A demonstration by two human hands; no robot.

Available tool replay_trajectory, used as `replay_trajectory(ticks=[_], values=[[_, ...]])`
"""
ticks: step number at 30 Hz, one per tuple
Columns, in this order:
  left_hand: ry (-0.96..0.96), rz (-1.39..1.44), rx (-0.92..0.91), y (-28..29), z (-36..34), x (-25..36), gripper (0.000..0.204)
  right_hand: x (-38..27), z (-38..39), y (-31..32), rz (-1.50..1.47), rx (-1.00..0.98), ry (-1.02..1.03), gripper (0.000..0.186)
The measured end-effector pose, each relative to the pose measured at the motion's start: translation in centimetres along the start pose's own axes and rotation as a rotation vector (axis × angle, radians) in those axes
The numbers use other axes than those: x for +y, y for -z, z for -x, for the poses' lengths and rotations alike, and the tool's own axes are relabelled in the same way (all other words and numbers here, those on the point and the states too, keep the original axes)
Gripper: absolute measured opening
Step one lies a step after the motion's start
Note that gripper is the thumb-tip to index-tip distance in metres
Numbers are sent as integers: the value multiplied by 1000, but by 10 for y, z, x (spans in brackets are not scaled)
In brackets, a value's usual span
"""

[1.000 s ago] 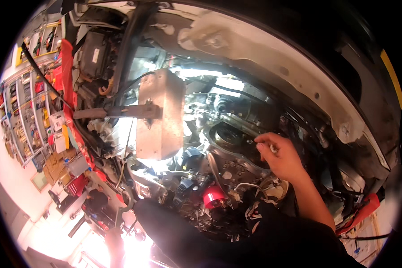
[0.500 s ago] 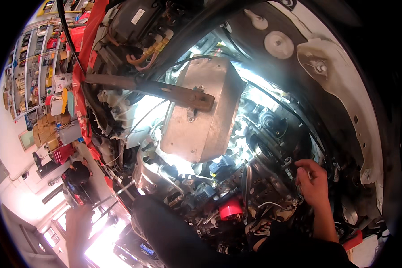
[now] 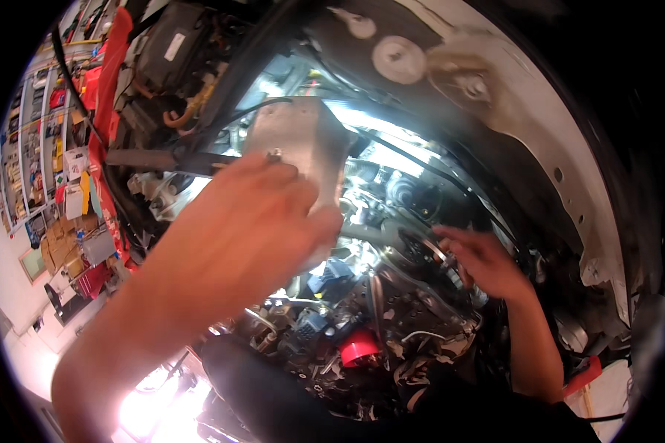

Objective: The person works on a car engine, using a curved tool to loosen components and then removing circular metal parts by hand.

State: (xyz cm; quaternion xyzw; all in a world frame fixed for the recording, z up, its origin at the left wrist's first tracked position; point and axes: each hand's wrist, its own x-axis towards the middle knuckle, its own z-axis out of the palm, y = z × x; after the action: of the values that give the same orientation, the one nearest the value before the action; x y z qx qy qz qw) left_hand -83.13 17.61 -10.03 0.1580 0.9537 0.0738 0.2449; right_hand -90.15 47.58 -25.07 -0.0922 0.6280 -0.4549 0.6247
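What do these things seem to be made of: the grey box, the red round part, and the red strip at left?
Grey box: probably sheet metal with a dull finish; flat faces meet at crisp edges.
Red round part: perhaps smooth plastic, by its bright colour; painted metal is possible.
Red strip: maybe vinyl or cloth, fairly smooth; it looks thin, and blur hides any weave.

Cardbd boxes [image 3: 58,241] sit nr shelves [image 3: 43,140], bkgd L.

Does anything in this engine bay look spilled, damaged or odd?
No clear spill or break, though glare and blur hide some. One oddity: the pale panel at upper right has a brownish smudge around a bolt, perhaps just grime. The red round piece stands out only by its colour.
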Motion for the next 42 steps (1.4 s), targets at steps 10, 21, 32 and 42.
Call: replay_trajectory(ticks=[10,21,32,42], values=[[-243,-114,-171,-58,-62,-22,20,45,-33,-8,222,8,87,36],[-8,135,-467,-55,-68,-14,23,69,-55,-8,172,46,111,45],[-27,84,-434,-50,-70,-10,21,57,-72,4,251,-254,-72,26],[-167,-144,-441,-47,-72,-1,25,51,-75,3,214,-297,-146,22]])
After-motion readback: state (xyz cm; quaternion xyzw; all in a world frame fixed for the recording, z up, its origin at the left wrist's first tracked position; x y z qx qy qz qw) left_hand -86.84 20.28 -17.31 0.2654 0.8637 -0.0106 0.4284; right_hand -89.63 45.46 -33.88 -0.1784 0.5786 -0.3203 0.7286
